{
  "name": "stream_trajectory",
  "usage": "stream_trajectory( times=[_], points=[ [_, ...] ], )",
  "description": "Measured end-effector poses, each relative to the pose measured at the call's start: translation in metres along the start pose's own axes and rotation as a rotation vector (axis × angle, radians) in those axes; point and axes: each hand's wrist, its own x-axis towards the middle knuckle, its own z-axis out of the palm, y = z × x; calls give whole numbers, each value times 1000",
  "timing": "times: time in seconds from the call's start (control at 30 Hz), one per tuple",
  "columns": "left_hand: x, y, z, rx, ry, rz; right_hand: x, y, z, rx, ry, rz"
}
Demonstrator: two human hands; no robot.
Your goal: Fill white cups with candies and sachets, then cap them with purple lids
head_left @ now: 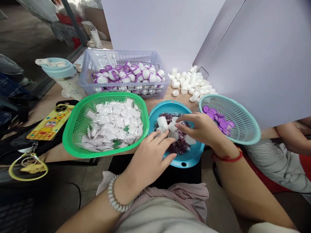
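Note:
Both my hands reach into a blue bowl that holds dark purple packets and several small white caps. My left hand rests on the bowl's near left rim, fingers bent down into the contents; what it grips is hidden. My right hand hovers over the bowl's middle and pinches a small white cap at its fingertips. A green basket of clear white sachets sits left of the bowl.
A lilac crate of white-and-purple assembled pieces stands behind. Loose white tubes lie at the back right. A teal basket with purple lids sits right. A water bottle and phone lie left. Another person's arm is at right.

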Motion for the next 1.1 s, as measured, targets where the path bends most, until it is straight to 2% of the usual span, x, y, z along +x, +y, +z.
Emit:
stream_trajectory(
  times=[0.07, 0.13, 0.23, 0.33, 0.43, 0.5, 0.6, 0.67, 0.77, 0.9, 1.1],
  points=[
    [-1, 1, -2, -71, -6, -21, 25, 0, 12, -69, -83, -26],
    [-3, 1, -6, -127, 11, -36, 47, -3, 25, -159, -219, -88],
    [-7, 0, -12, -151, 64, -47, 68, -8, 36, -245, -395, -146],
    [-10, -3, -16, -186, 112, -86, 71, -7, 35, -204, -373, -133],
    [-11, -6, -18, -234, 172, -119, 62, 0, 27, -153, -323, -80],
    [-8, -8, -19, -262, 222, -145, 50, 7, 21, -45, -238, -41],
    [-1, -10, -15, -323, 296, -183, 26, 9, 12, 307, 35, -17],
    [5, -9, -11, -397, 316, -181, 10, 0, 6, 573, 201, -28],
    [13, -3, -4, -599, 288, -184, -12, -23, 1, 851, 318, -48],
    [22, 9, 2, -950, 206, -232, -31, -48, 0, 874, 469, -84],
    [25, 20, -1, -1460, 148, -305, -42, -56, 15, 880, 735, -129]
  ],
)
